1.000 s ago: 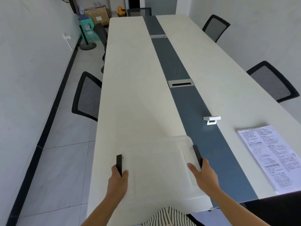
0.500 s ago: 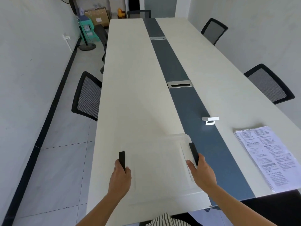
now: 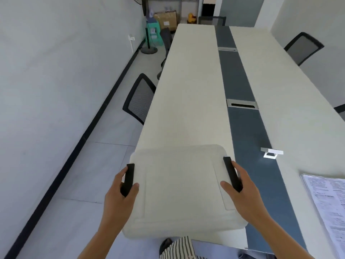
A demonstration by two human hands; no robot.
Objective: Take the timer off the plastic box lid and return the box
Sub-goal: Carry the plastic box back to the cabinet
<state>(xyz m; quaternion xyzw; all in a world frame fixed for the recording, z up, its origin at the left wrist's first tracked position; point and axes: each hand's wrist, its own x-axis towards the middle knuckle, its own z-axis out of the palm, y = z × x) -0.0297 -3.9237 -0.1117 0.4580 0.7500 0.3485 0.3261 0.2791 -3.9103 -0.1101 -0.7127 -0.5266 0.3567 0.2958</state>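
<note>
Left hand (image 3: 119, 199): gripping the plastic box's (image 3: 183, 191) black left handle (image 3: 128, 179).
Right hand (image 3: 242, 191): gripping its right handle (image 3: 231, 172).
Timer (image 3: 271, 152): sitting apart on the table (image 3: 188, 94).

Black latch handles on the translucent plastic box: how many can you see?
2. One black latch handle sits on the box's left side, gripped by the left hand; the other black latch handle is on the right side, under the right hand. Others may be hidden.

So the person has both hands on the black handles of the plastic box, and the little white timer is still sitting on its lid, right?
Not quite. The head view shows the timer off the lid, standing on the table's dark centre strip. The rest holds: the left hand and right hand grip the black handles of the plastic box.
</note>
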